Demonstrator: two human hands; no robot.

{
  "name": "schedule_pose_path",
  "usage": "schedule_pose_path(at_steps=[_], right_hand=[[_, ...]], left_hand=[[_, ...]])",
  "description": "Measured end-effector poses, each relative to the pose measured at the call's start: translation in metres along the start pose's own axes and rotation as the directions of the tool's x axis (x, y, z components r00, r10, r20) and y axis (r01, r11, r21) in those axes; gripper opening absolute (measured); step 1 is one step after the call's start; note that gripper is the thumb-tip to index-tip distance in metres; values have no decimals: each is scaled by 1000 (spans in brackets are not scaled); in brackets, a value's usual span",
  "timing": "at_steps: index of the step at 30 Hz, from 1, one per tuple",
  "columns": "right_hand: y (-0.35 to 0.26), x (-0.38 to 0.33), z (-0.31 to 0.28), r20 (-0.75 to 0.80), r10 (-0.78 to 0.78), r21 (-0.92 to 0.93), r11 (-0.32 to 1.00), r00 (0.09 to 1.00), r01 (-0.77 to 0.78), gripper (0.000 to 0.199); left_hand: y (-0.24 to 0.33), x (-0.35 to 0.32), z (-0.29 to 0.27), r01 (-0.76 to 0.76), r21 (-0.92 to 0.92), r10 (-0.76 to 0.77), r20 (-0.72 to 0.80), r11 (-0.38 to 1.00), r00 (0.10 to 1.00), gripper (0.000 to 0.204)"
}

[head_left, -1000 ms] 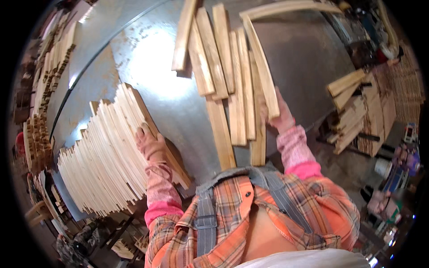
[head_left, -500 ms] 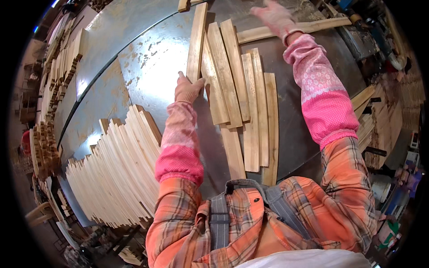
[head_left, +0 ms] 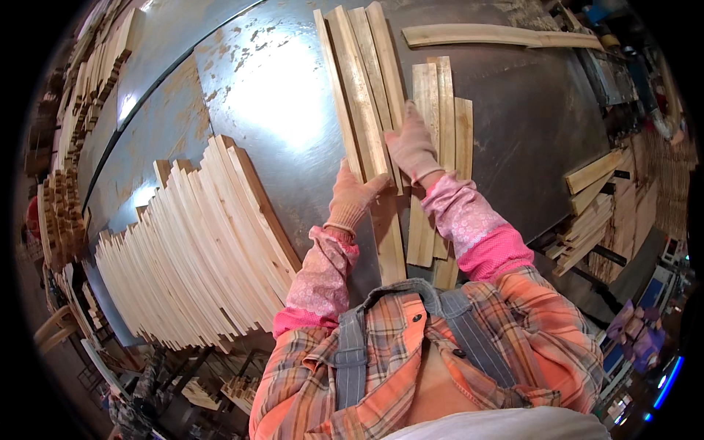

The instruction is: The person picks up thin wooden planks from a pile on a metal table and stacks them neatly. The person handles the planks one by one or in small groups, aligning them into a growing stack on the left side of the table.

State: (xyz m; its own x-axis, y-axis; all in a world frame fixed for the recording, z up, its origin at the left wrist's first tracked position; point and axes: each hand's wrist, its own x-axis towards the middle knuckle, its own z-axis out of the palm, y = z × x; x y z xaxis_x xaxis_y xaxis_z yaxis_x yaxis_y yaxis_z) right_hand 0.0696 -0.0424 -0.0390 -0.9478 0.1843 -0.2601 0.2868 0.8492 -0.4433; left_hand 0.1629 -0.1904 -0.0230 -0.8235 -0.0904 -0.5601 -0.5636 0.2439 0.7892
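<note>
wooden slats (head_left: 364,88) under both flat, open-fingered hands; bare steel table (head_left: 279,110) leftward

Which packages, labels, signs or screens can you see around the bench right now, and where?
No clear label, sign or screen shows.
Purple bag-like package: lower right, off the table; soft, crumpled, too blurred to tell more.
Blue glowing strip: far lower-right rim; thin, curved, maybe a light, cannot tell.
</note>
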Motion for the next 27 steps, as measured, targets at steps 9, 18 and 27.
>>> schedule_pose_path(at_steps=[9, 18, 27], right_hand=[[12, -27, -34, 271, -58, 388, 920, 961, -54, 43], [13, -140, 10, 269, -283, 357, 917, 921, 178, 47], [-8, -220, 57, 792, -466, 283, 853, 395, 439, 51]], left_hand=[[13, -22, -15, 55, 35, -60, 150, 998, 987, 67], [-48, -116, -40, 23, 44, -25, 60, 999, 998, 67], [-57, -215, -104, 399, 529, -477, 13, 749, 879, 44]])
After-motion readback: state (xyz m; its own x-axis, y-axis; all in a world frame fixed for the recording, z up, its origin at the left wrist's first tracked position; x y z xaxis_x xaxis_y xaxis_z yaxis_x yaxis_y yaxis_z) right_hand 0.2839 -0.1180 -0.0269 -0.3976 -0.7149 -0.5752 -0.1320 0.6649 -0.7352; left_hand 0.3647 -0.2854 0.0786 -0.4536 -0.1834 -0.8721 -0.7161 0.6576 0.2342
